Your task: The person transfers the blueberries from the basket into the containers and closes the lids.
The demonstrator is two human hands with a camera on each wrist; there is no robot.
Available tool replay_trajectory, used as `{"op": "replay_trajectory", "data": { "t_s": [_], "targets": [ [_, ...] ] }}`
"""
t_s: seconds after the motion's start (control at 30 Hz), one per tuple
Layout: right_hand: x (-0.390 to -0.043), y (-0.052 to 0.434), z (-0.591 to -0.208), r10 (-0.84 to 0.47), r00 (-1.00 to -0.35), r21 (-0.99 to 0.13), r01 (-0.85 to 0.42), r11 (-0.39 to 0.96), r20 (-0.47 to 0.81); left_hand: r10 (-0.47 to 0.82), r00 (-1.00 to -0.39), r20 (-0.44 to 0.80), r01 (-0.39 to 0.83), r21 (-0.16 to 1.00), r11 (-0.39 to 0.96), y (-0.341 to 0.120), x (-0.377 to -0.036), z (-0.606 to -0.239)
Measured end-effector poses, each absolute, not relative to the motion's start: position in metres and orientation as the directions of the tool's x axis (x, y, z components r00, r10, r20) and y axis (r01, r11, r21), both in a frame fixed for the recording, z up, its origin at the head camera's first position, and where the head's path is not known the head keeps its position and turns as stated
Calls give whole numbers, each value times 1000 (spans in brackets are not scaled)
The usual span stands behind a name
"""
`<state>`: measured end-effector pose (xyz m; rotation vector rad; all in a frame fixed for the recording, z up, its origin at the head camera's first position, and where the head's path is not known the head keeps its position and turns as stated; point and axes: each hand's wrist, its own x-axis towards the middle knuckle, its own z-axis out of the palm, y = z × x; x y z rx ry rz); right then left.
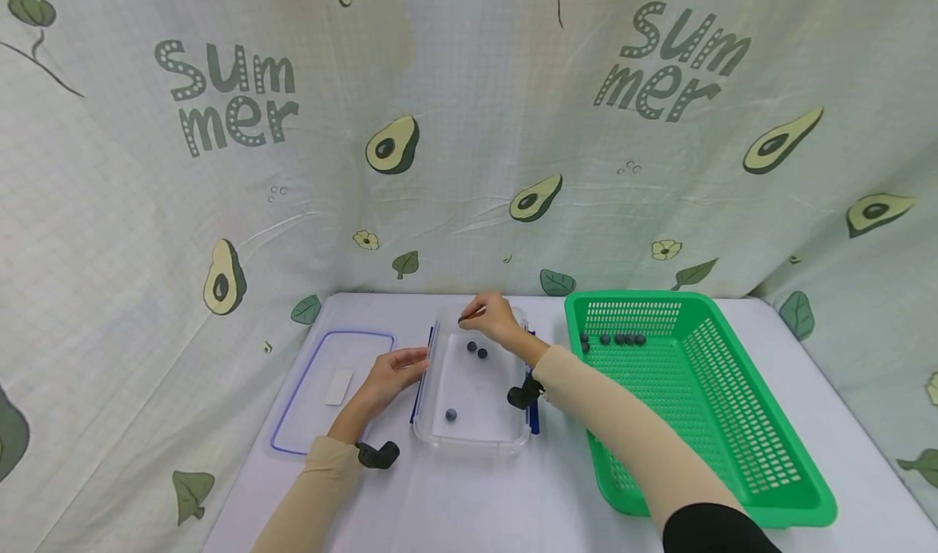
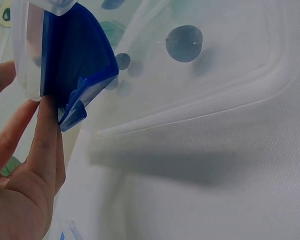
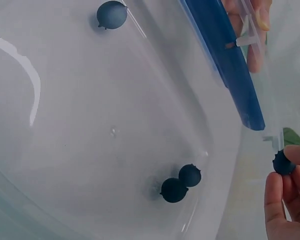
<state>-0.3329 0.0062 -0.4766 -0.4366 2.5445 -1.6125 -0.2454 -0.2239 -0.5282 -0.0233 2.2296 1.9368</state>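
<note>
A clear plastic box [image 1: 476,435] with blue side clasps stands in the middle of the table. Three blueberries lie in it: two together [image 1: 476,349] [image 3: 180,183] and one alone [image 1: 450,414] [image 3: 111,14] [image 2: 184,43]. My right hand [image 1: 493,317] hovers over the box's far end and pinches a fourth blueberry [image 3: 283,163] between its fingertips [image 3: 275,200]. My left hand [image 1: 392,374] rests with straight fingers [image 2: 42,145] against the box's left blue clasp [image 2: 75,65].
A green plastic basket [image 1: 733,455] stands to the right with several blueberries [image 1: 614,339] along its far wall. The box's clear lid [image 1: 293,423] with a blue seal lies flat to the left. An avocado-print cloth hangs behind the table.
</note>
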Motion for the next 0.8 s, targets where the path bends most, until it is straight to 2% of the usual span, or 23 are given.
{"op": "replay_trajectory", "data": {
  "t_s": [0.4,0.8],
  "targets": [
    [-331,-3,-484,-251,-968,-909,-118,400,16,90,-984,-155,-140,978,158,-223,-245,-526],
    [-331,-6,-492,-235,-972,-917,-99,387,6,124,-981,-150,-131,980,151,-222,-244,-524]
  ]
}}
